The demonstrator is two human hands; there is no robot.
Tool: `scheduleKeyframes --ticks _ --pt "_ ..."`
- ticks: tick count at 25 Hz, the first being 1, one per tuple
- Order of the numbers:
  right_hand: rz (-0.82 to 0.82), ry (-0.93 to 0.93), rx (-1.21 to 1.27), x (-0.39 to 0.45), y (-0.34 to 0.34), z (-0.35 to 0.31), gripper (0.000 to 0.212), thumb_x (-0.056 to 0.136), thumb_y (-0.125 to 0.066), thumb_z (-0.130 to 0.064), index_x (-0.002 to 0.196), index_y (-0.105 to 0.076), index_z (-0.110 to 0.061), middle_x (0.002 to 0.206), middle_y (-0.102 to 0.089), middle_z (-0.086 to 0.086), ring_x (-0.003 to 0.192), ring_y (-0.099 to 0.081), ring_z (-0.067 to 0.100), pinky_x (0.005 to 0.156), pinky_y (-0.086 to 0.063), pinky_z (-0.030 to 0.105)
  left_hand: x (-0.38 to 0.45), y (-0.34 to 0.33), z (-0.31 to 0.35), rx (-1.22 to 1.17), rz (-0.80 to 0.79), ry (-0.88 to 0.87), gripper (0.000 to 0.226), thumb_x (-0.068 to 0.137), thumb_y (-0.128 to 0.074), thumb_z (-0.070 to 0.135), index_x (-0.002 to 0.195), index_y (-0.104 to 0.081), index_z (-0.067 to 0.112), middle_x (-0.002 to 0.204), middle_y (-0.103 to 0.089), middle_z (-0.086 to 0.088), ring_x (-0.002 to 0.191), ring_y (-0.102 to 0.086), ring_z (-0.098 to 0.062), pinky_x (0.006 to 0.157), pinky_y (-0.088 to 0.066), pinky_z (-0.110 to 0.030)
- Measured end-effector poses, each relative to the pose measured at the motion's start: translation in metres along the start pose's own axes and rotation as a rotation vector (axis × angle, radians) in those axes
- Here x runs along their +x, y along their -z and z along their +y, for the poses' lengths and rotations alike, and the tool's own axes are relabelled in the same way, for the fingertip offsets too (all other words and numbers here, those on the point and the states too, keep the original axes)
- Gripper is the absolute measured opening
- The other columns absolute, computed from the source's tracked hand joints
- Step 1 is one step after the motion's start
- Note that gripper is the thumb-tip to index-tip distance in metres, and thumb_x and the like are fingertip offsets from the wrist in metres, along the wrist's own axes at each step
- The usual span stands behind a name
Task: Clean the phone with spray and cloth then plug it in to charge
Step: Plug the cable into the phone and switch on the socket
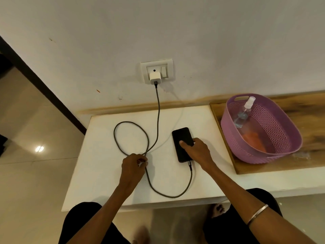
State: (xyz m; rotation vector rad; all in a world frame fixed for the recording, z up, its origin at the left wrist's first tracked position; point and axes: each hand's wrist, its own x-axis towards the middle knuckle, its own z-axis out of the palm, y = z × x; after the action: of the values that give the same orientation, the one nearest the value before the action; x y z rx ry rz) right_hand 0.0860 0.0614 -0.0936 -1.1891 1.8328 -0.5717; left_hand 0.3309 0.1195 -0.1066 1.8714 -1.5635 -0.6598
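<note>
while the right hand (197,150) grips the phone (182,137), left hand (133,165) pinches cable (159,110)

Wears a thin silver bangle (258,215) well up the forearm behind the right hand (197,152) — plain, smooth, glinting. Shows both forearms bare to the elbow. Has black trousers (82,221) over both knees — plain, unmarked cloth. Goes barefoot, with the feet (217,209) blurred low in view.
</note>
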Motion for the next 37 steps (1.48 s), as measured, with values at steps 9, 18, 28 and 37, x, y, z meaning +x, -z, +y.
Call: scheduleKeyframes --ticks 9,18,28,37 --pt "0.167 0.109 -0.453 -0.031 -0.031 0.008 0.102 0.081 -0.066 -0.055 0.152 -0.012 -0.005 0.151 -0.025 0.026 0.135 -0.034 0.041 0.105 -0.043 0.042 -0.009 0.001 0.009 -0.022 0.007 0.000 0.015 0.081 -0.077 0.004 0.094 -0.076 0.009 0.088 -0.074 -0.002 0.080 -0.067 -0.012 0.081 -0.056 -0.030" --pt "0.190 0.096 -0.549 -0.030 -0.039 0.003 0.099 0.082 -0.061 -0.060 0.150 -0.018 -0.002 0.152 -0.026 0.023 0.136 -0.033 0.038 0.109 -0.037 0.042 0.007 -0.003 0.039 -0.015 0.071 -0.039 0.011 0.087 -0.069 0.002 0.089 -0.075 0.011 0.080 -0.074 0.002 0.069 -0.062 -0.002 0.061 -0.041 -0.003" --pt "0.095 0.095 -0.571 -0.023 -0.013 -0.006 0.094 0.088 -0.055 -0.060 0.152 -0.013 -0.006 0.156 -0.022 0.022 0.142 -0.027 0.040 0.112 -0.034 0.044 0.008 0.000 0.062 -0.140 0.038 -0.078 0.037 0.093 -0.067 0.020 0.129 -0.058 0.015 0.123 -0.062 -0.001 0.113 -0.056 -0.020 0.095 -0.050 -0.038" --pt "0.279 0.395 -0.645 0.004 0.033 -0.068 0.069 0.095 -0.052 -0.035 0.151 -0.020 -0.012 0.137 -0.048 0.018 0.125 -0.046 0.032 0.103 -0.042 0.038 0.030 0.011 0.076 -0.174 0.035 -0.075 0.042 0.095 -0.063 0.022 0.135 -0.052 0.024 0.133 -0.058 0.004 0.128 -0.050 -0.018 0.105 -0.038 -0.031"
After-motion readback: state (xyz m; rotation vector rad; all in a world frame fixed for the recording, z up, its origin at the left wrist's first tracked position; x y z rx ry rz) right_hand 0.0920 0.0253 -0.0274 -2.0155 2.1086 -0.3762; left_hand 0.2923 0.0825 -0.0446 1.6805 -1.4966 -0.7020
